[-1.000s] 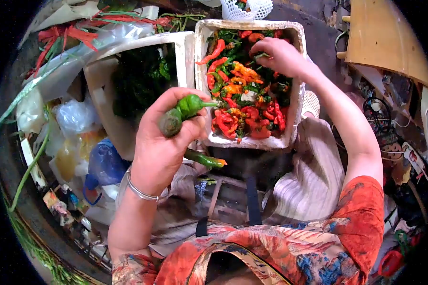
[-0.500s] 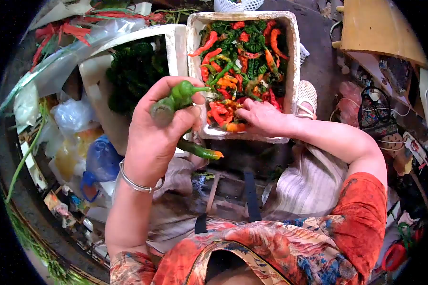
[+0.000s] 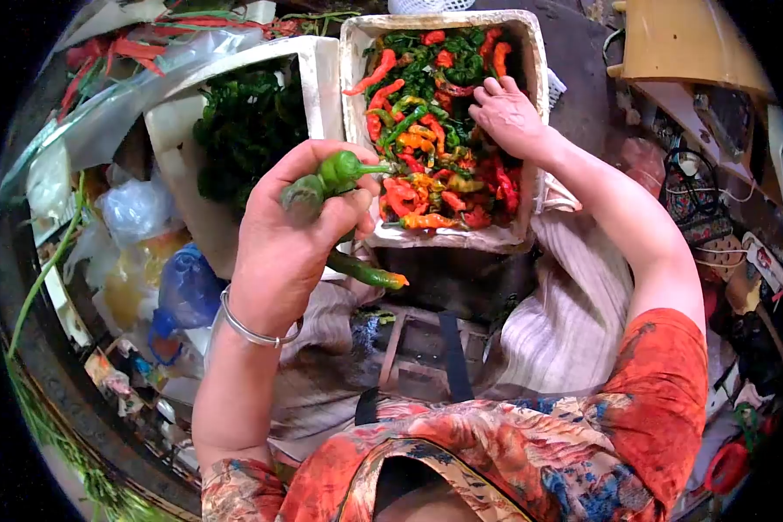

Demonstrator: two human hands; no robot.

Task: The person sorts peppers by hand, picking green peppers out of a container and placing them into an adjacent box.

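Observation:
My left hand [image 3: 280, 228] is closed around several green chili peppers [image 3: 341, 170], and one with an orange tip pokes out below the fingers. It is raised at the left side of a white foam box [image 3: 350, 104]. Red, orange and green chili peppers [image 3: 422, 139] fill that box, the dark green ones mostly toward its far end. At the box's right side, my right hand [image 3: 511, 120] reaches over the rim with fingers spread down on the peppers. Nothing shows in its grasp, though the fingertips partly hide what lies under them.
Another white foam box [image 3: 320, 96] with dark green peppers [image 3: 244, 130] stands to the left, partly behind my left hand. Plastic bags [image 3: 139, 211] and a blue bag [image 3: 187, 287] lie further left. A wooden piece of furniture [image 3: 692, 43] is at the upper right.
My right hand has moved from the near part of the box up to its far right side, uncovering red and orange peppers. My left hand keeps hold of the green peppers, nearly still.

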